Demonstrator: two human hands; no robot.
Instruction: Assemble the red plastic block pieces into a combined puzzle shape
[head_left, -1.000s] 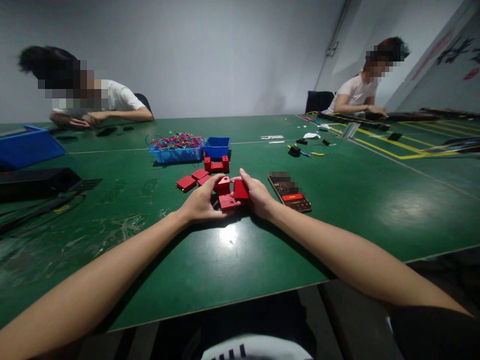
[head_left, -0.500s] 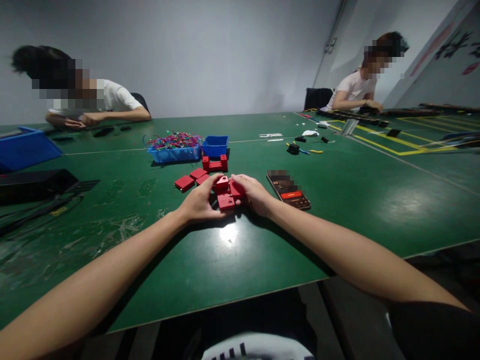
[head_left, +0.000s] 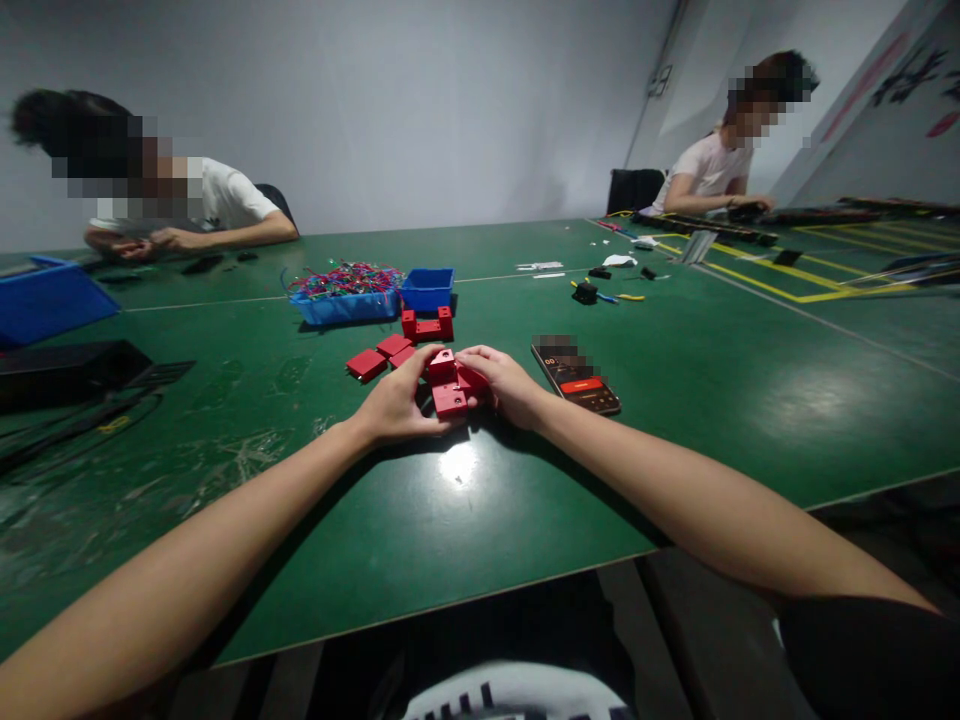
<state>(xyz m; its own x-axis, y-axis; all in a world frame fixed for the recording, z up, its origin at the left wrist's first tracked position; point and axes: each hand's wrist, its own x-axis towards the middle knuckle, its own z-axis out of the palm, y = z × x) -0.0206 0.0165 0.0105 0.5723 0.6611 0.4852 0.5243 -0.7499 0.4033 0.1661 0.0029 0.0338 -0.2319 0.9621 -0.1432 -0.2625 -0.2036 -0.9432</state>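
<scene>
My left hand [head_left: 397, 405] is closed round a red bracket [head_left: 448, 398], gripping it by its left side just above the green table [head_left: 465, 540]. In my right hand [head_left: 502, 385] a flat red block [head_left: 471, 378] is pinched, its edge against the bracket; the fingers partly cover it. Several flat red blocks [head_left: 367, 364] lie left of my hands. Behind them stands another red bracket [head_left: 427, 325], with its two raised ends up.
Farther back, a blue bin [head_left: 349, 307] holds coloured wires beside a smaller blue bin [head_left: 429, 290]. A phone [head_left: 576, 375] lies right of my hands. Pliers [head_left: 619, 298] lie beyond it. One person [head_left: 232, 205] sits back left, another [head_left: 705, 175] back right.
The flat red block in my right hand has shifted slightly and is tilted differently against the bracket. Both hands keep their grip, and the whole view has moved a little.
</scene>
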